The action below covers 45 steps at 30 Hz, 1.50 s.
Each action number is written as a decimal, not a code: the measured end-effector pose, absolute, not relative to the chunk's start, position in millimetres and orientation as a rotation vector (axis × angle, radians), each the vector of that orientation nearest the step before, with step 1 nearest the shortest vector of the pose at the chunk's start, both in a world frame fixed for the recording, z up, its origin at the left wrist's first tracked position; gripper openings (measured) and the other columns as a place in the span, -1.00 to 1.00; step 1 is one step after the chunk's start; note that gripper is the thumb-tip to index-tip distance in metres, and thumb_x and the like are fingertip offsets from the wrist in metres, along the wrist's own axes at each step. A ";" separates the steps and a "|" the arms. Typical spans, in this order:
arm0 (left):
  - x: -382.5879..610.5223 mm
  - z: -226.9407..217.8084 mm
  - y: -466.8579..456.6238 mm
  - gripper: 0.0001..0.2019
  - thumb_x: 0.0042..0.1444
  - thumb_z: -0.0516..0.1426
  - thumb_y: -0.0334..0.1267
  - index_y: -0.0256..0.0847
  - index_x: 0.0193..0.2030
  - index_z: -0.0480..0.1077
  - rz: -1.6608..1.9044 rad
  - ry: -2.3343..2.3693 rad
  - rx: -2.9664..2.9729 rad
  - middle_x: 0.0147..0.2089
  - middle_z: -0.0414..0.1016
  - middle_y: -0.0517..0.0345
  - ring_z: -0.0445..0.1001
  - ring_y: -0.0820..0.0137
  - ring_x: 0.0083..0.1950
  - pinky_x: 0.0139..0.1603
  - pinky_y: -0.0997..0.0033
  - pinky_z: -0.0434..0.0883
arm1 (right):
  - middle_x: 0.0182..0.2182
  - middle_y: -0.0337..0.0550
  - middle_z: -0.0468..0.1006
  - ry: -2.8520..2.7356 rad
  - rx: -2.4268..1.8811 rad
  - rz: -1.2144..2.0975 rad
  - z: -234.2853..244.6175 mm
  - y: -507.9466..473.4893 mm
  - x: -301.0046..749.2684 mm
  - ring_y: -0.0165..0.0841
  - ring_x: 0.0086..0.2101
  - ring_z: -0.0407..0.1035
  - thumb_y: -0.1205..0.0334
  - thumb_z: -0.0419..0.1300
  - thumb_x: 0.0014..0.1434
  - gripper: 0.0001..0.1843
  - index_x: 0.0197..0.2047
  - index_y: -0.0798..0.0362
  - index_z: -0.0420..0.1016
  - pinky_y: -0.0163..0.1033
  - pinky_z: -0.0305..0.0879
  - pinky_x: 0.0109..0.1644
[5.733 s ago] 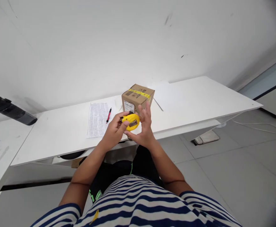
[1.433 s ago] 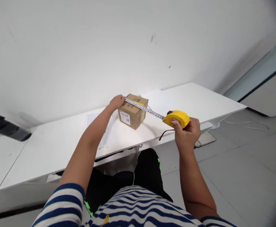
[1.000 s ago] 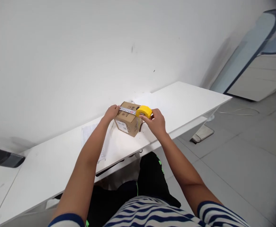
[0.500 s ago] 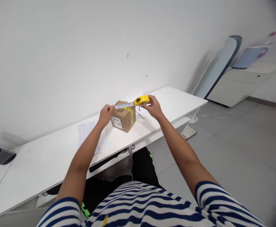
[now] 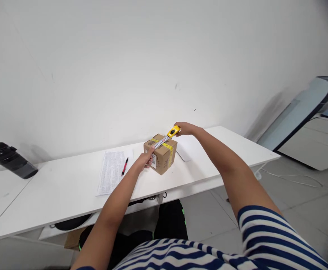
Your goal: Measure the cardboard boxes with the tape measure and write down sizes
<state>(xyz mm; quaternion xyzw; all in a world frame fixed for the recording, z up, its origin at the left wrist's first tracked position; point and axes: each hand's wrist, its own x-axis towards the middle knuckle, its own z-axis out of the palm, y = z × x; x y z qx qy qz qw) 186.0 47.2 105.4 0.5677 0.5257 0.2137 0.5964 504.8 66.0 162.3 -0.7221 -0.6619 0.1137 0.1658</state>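
A small cardboard box [image 5: 164, 156] with yellow tape stands on the white table [image 5: 68, 187]. My left hand [image 5: 146, 159] pinches the end of a measuring tape blade against the box's near left edge. My right hand [image 5: 184, 129] is closed round the yellow tape measure case [image 5: 173, 131] just beyond the box's far corner. The white blade [image 5: 161, 143] stretches across the box top between my hands.
A printed sheet [image 5: 111, 171] and a red pen [image 5: 125, 166] lie left of the box. A black device [image 5: 13, 162] sits at the table's far left. A white wall stands behind the table. Panels [image 5: 298, 112] lean at the right, with a cable on the grey floor.
My hands have turned the tape to run front to back across the box top. The left hand came to the near edge and the right hand reached to the far side. The view swung left.
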 end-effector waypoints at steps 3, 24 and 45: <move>197.6 102.6 43.7 -0.28 -0.15 0.18 0.54 -0.20 -0.47 0.27 0.533 1.255 1.253 -0.51 0.30 0.25 0.26 0.50 -0.50 -0.43 0.41 0.26 | -0.05 0.04 0.60 -1.977 -2.210 0.245 175.2 84.6 490.9 -0.12 -0.14 0.47 0.33 0.44 -0.14 -0.40 0.00 0.00 0.41 -0.14 0.32 -0.16; 136.3 149.3 -48.9 -0.50 0.38 -0.17 0.21 -0.13 -0.38 0.19 0.430 0.780 2.349 -0.40 0.38 0.20 0.37 0.35 -0.33 -0.33 0.36 0.22 | -0.07 0.07 0.64 -1.384 -1.633 -0.394 94.9 -126.6 362.1 -0.02 -0.11 0.53 -0.11 0.35 -0.05 -0.44 -0.03 0.00 0.44 0.06 0.42 -0.01; 132.5 115.5 132.7 -0.29 0.17 0.01 0.35 -0.30 0.08 0.47 0.800 1.102 1.875 0.11 0.59 -0.24 0.54 0.00 0.11 0.13 0.05 0.41 | -0.47 -0.28 0.57 -0.175 -1.494 0.756 -52.3 -203.9 225.9 -0.35 -0.50 0.43 -0.22 0.46 -0.19 -0.33 -0.16 0.07 0.45 -0.23 0.42 -0.40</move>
